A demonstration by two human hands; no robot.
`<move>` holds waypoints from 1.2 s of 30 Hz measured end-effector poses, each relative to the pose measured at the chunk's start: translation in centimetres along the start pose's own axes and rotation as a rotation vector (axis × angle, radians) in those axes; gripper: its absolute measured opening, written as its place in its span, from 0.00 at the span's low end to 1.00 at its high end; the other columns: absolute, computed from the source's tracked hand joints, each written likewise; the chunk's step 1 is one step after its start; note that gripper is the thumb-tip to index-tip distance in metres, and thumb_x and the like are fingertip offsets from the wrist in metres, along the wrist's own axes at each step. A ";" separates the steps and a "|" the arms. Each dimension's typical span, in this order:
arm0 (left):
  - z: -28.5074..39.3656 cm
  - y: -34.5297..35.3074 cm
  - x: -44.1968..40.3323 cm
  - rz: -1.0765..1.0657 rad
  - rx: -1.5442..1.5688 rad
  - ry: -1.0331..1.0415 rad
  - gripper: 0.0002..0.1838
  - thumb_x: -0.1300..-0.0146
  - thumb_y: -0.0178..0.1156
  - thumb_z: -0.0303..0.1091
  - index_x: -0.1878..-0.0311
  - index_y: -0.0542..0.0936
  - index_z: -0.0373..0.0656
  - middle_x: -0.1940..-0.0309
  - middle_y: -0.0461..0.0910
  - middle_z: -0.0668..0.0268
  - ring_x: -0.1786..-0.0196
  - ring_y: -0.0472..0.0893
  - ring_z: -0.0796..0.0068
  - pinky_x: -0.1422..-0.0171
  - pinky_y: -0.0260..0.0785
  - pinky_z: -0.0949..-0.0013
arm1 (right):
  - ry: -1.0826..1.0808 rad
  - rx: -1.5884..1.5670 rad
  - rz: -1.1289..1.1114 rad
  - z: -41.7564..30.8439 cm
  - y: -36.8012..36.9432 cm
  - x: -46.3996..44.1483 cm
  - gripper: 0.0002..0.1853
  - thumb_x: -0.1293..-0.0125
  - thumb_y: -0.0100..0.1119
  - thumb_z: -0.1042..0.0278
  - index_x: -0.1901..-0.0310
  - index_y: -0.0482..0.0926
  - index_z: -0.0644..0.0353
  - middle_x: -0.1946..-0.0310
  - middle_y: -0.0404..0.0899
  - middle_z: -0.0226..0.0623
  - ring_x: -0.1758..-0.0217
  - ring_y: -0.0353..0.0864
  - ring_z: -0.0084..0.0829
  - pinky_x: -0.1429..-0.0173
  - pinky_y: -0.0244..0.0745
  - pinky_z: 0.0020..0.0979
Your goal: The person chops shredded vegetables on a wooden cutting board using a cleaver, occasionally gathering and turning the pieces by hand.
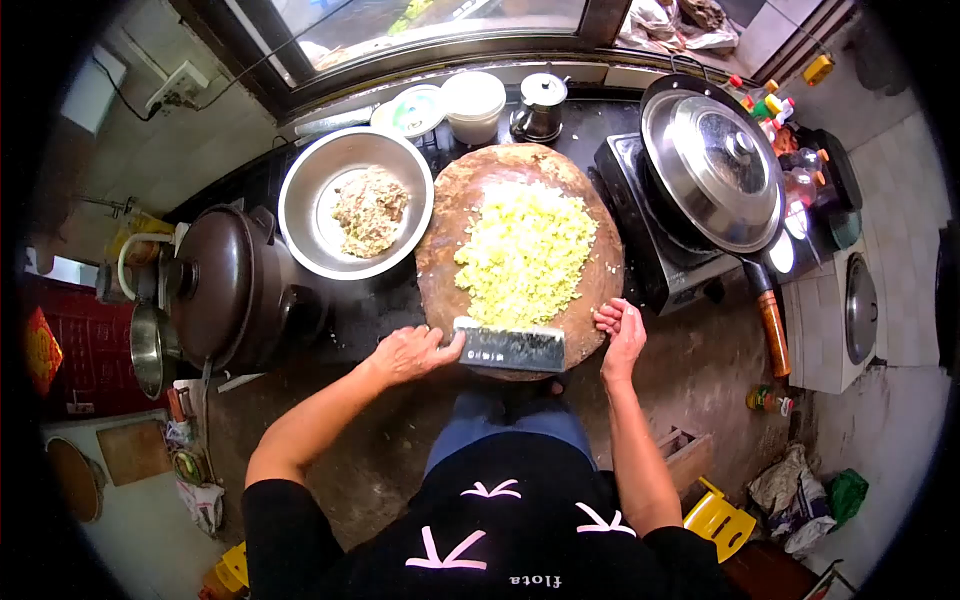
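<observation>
A cleaver (510, 346) with a dark blade lies along the near edge of the round wooden chopping board (440, 290). My left hand (408, 353) is closed at the cleaver's left end, the thumb reaching toward the blade; the handle is hidden. A heap of finely chopped pale green vegetable (525, 255) covers the middle of the board, just beyond the blade. My right hand (621, 335) hovers by the board's right edge, fingers curled in, with nothing visible in them. To the left of the board, a steel bowl (300, 200) holds minced meat (370, 212).
A lidded wok (710, 170) sits on a gas stove (650, 240) at right, its wooden handle (772, 330) jutting toward me. At left stands a dark lidded pot (225, 290). White tubs (473, 105) and a metal pot (541, 105) line the window side. Bottles (800, 180) crowd the far right.
</observation>
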State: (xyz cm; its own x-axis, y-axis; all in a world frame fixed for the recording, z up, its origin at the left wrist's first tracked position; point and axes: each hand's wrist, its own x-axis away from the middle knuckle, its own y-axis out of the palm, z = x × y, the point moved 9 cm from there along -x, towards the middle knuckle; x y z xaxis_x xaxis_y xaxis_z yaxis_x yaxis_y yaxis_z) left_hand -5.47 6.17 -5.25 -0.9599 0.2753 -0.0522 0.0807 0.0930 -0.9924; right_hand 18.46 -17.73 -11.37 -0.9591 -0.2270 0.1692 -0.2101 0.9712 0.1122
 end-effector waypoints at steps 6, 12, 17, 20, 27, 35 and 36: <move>-5.0 1.2 -5.3 0.026 -0.038 -0.038 0.18 0.38 0.51 0.32 0.44 0.71 0.56 0.69 0.77 0.68 0.72 0.83 0.71 0.76 0.73 0.68 | 0.002 -0.028 0.035 -0.3 -0.1 1.3 0.21 0.21 0.40 0.55 0.49 0.74 0.67 0.63 0.80 0.40 0.64 0.83 0.28 0.60 0.76 0.25; -7.6 1.0 -8.2 -0.236 0.346 -0.178 0.17 0.30 0.54 0.48 0.45 0.71 0.50 0.63 0.80 0.57 0.64 0.84 0.51 0.63 0.78 0.54 | -0.007 -0.033 0.022 -1.1 -1.0 0.2 0.21 0.21 0.38 0.56 0.51 0.75 0.67 0.64 0.80 0.38 0.64 0.82 0.27 0.60 0.76 0.25; -9.1 0.7 -7.8 0.085 0.849 -0.333 0.15 0.29 0.56 0.46 0.53 0.73 0.42 0.71 0.81 0.57 0.71 0.81 0.53 0.65 0.74 0.57 | 0.007 -0.045 -0.011 -1.9 -0.8 -1.4 0.20 0.21 0.39 0.56 0.51 0.75 0.66 0.65 0.80 0.38 0.66 0.82 0.26 0.61 0.76 0.25; -8.5 4.2 -6.5 -0.291 1.533 -0.702 0.17 0.26 0.52 0.46 0.59 0.71 0.39 0.81 0.73 0.65 0.85 0.73 0.74 0.83 0.66 0.68 | 0.030 -0.070 -0.055 -2.1 0.1 -2.4 0.20 0.21 0.40 0.57 0.51 0.75 0.67 0.65 0.80 0.38 0.67 0.81 0.26 0.62 0.76 0.25; -4.1 0.7 -4.5 -0.060 1.838 -0.949 0.16 0.25 0.49 0.45 0.62 0.70 0.41 0.84 0.68 0.68 0.90 0.67 0.78 0.89 0.58 0.73 | 0.069 -0.066 -0.196 -2.1 2.6 -5.1 0.19 0.21 0.40 0.57 0.51 0.76 0.66 0.67 0.80 0.38 0.68 0.82 0.26 0.64 0.77 0.24; -1.7 -3.8 -8.3 0.047 0.750 -1.230 0.16 0.27 0.51 0.43 0.50 0.66 0.40 0.69 0.80 0.36 0.62 0.79 0.32 0.59 0.70 0.38 | -0.423 0.328 -0.278 -6.7 9.1 -8.8 0.18 0.25 0.44 0.65 0.47 0.79 0.67 0.51 0.82 0.44 0.45 0.79 0.39 0.38 0.71 0.34; -1.0 -2.4 -9.2 -0.069 0.726 -1.201 0.16 0.27 0.50 0.43 0.51 0.65 0.39 0.69 0.79 0.34 0.61 0.79 0.31 0.57 0.69 0.36 | -0.438 0.395 -0.312 -6.5 9.8 -9.4 0.18 0.27 0.44 0.66 0.45 0.78 0.66 0.45 0.79 0.48 0.39 0.76 0.43 0.34 0.68 0.36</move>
State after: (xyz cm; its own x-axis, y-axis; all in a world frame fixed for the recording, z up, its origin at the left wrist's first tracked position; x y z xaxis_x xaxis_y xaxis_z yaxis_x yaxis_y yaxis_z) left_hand 3.48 4.33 -2.31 -0.6263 -0.7185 0.3024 0.2237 -0.5373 -0.8132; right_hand 26.64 -6.51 -5.48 -0.8128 -0.5324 -0.2363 -0.4642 0.8371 -0.2895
